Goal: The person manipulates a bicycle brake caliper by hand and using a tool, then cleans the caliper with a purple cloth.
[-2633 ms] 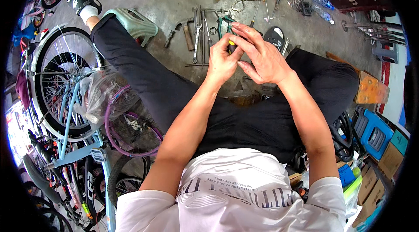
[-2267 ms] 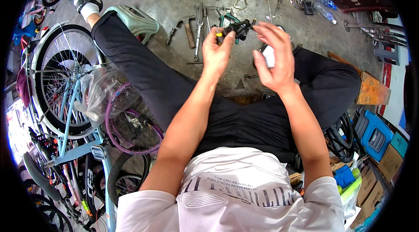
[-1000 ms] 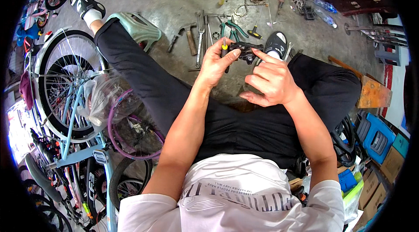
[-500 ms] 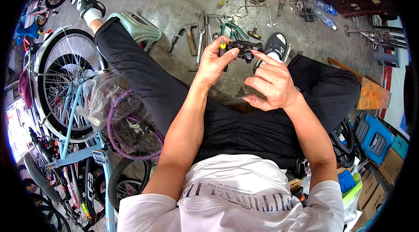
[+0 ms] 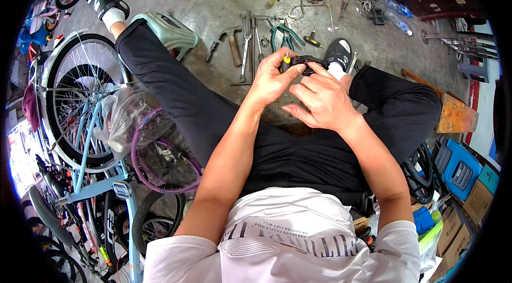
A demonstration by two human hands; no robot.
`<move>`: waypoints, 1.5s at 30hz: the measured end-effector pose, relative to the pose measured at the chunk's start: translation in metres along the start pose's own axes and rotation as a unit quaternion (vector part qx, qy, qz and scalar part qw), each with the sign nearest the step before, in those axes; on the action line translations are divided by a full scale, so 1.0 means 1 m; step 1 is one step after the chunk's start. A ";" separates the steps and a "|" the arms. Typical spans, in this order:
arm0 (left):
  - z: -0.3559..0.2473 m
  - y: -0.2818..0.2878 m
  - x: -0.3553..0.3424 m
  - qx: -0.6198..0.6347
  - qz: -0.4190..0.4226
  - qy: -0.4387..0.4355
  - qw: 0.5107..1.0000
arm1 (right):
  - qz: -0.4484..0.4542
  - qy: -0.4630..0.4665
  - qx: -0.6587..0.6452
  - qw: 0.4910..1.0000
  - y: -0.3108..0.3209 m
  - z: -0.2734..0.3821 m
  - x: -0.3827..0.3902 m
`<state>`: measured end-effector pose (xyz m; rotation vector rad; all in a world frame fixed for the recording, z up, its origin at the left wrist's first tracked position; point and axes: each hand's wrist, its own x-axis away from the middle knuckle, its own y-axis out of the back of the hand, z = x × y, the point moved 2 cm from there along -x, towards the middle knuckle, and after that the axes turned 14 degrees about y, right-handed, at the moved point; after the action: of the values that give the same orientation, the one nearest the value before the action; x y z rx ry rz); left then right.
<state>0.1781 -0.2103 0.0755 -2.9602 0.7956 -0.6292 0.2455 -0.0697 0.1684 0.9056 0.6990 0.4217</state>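
Note:
Near the middle of the view, my left hand is closed around a small screwdriver with a yellow and black handle, its tip pointing up. The same hand holds a black bicycle derailleur between thumb and fingers, partly hidden behind them. My right hand comes in from the right with its index finger laid on the derailleur. Its thumb stands away from the fingers and nothing is gripped in it. Both hands are held above the floor, between my spread legs.
On the concrete floor ahead lie a hammer, a wrench, green-handled pliers and a yellow-black driver. A pale green stool stands by my left leg. Bicycles with a white-rimmed wheel crowd the left; cardboard boxes sit lower right.
My left hand, with the screwdriver and derailleur, has shifted slightly right and turned the derailleur. My right hand has moved slightly left, closer, its index finger now further over the part.

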 end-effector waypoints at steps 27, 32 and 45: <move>0.004 0.021 -0.003 0.170 -0.029 0.020 0.985 | -0.160 -0.049 0.040 0.985 0.024 -0.015 0.004; 0.007 0.020 -0.004 0.171 -0.013 0.026 0.985 | -0.133 -0.147 0.068 0.978 0.012 -0.020 0.017; 0.012 0.000 -0.002 0.326 0.014 0.081 0.942 | -0.189 -0.230 -0.031 0.954 -0.008 -0.030 0.011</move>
<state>0.1815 -0.2103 0.0641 -2.3111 0.4992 -0.9268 0.2322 -0.0504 0.1453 0.7509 0.4109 -0.1095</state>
